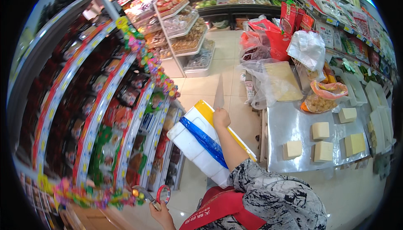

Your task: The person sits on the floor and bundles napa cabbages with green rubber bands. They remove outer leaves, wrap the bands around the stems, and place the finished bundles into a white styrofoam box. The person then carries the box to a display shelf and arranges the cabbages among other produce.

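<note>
My right hand (221, 118) grips a knife whose long, pointed blade (219, 92) extends over the floor. Under my right forearm is a white foam box (195, 138), with a yellow band (204, 111) along its edge and a blue strip (201, 140) across it. The fist touches the box's edge; whether it also grips the box is hidden. Low in the view, my left hand (162, 215) holds a red tape roll (163, 194) together with a tool with a hooked blade (144, 193).
A metal table (283, 124) on the right carries several tofu blocks (323, 151), a yellowish slab (281, 80) partly in plastic, and bags. Stocked shelves (94, 113) with a colourful garland (151, 64) line the left. A tiered bin stand (184, 38) stands ahead beside the tiled floor (226, 63).
</note>
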The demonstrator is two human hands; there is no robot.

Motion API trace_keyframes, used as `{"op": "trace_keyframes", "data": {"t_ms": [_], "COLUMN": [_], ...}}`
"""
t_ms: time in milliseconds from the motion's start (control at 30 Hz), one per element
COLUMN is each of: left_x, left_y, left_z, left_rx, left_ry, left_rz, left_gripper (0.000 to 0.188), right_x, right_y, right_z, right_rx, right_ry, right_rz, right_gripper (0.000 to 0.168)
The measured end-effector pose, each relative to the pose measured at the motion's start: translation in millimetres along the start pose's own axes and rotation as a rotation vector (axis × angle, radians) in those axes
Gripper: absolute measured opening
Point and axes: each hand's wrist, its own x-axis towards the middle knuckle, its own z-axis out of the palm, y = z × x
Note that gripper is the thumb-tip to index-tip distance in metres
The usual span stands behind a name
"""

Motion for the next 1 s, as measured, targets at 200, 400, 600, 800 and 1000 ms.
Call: {"op": "trace_keyframes", "data": {"t_ms": [200,400,600,800,1000], "left_x": [188,336,443,527,623], "left_y": [43,144,185,252,287], "left_z": [133,298,477,599,726], "left_rx": [0.002,-0.178,-0.161,-0.054,-0.173], "left_ry": [-0.143,-0.493,-0.546,-0.559,-0.469], "left_rz": [0.039,0.180,0.314,0.325,0.125], "left_gripper": [0.022,0.014,0.015,0.013,0.011], "right_x": [139,275,436,592,748], "right_y": [-84,-150,-219,-320,-383], "right_z": [47,67,146,214,246], "right_rx": [0.009,0.076,0.090,0.037,-0.002], "right_ry": [0.145,0.257,0.276,0.274,0.327], "right_rz": [0.100,0.180,0.114,0.009,-0.038], "right_gripper": [0.042,0.043,0.041,0.040,0.036]}}
